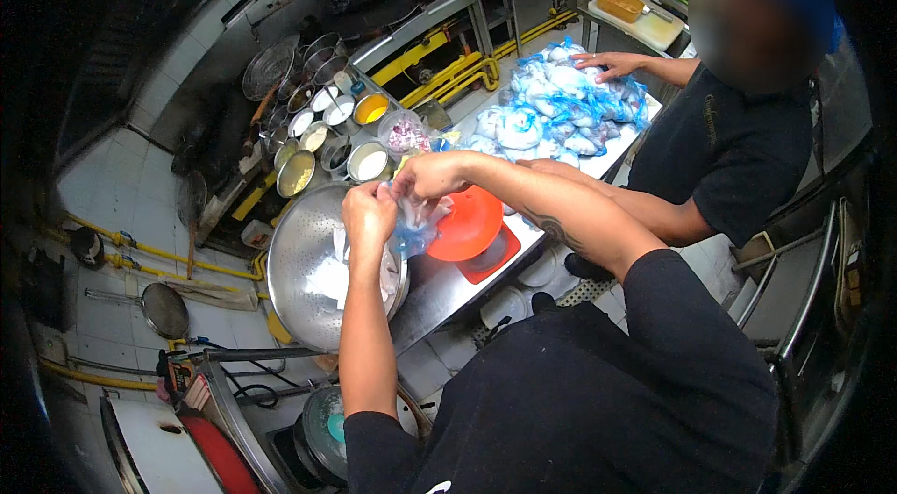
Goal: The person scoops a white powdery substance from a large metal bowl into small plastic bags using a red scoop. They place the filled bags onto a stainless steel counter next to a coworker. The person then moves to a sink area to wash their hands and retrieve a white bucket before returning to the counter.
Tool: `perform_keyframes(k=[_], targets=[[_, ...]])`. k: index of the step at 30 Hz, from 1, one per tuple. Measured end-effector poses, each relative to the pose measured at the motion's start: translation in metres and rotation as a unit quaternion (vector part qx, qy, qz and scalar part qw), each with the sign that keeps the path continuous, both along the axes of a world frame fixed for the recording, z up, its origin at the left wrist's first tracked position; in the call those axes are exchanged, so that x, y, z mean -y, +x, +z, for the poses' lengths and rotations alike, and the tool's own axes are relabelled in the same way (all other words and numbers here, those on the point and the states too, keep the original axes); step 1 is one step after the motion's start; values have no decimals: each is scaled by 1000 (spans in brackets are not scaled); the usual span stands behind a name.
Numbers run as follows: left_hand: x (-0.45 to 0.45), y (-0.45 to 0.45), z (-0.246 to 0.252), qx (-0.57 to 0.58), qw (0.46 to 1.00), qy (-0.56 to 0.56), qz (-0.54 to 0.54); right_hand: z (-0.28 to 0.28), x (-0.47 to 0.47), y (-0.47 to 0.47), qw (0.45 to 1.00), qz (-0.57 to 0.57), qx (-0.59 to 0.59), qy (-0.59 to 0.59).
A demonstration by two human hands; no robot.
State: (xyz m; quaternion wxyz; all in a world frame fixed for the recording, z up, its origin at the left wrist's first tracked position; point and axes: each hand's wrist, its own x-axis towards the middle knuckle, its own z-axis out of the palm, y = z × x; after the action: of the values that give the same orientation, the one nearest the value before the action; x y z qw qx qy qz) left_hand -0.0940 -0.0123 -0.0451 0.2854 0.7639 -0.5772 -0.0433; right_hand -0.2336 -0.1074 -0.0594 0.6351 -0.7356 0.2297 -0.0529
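Between my hands hangs a small, thin bluish plastic bag (413,236) with pale contents that I cannot identify. My left hand (369,215) pinches the upper left of the bag. My right hand (431,175) holds its gathered top from above, with fingers bent down. Just right of the bag is a kitchen scale's orange pan (473,231) on its orange base (496,263). Below and left stands a large perforated steel colander (298,270). Some white pieces (389,273) lie in it, partly hidden by my left forearm.
Many knotted blue-and-white plastic bags (560,101) are heaped on the steel table (427,319). A co-worker's hand (610,64) rests on the heap; their other arm passes behind mine. Metal containers (368,161) of ingredients and a tub of chopped onion (406,133) stand beyond the colander.
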Motion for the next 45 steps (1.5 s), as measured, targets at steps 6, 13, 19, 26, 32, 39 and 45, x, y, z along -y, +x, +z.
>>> perform_keyframes(k=[6, 13, 19, 26, 32, 39, 45], targets=[[-4, 7, 1, -68, 997, -8, 18, -5, 3, 1, 956, -136, 76, -250], [-15, 15, 3, -150, 988, -41, -3, -41, -24, -1, 871, -214, -56, -438], [-16, 14, 5, -124, 990, -31, -59, -16, 3, -8, 862, -137, -168, -458], [-32, 21, 0, 8, 984, 34, -175, 2, 15, -40, 851, -177, -169, -465], [-29, -11, 15, 87, 983, 77, -145, 61, 20, -65, 928, -110, -168, -313], [-14, -14, 41, 40, 974, 157, -157, -10, 31, -107, 953, -160, 43, -252], [-13, 9, 24, 56, 971, 197, -127, -34, -43, -76, 845, 33, -173, -505]])
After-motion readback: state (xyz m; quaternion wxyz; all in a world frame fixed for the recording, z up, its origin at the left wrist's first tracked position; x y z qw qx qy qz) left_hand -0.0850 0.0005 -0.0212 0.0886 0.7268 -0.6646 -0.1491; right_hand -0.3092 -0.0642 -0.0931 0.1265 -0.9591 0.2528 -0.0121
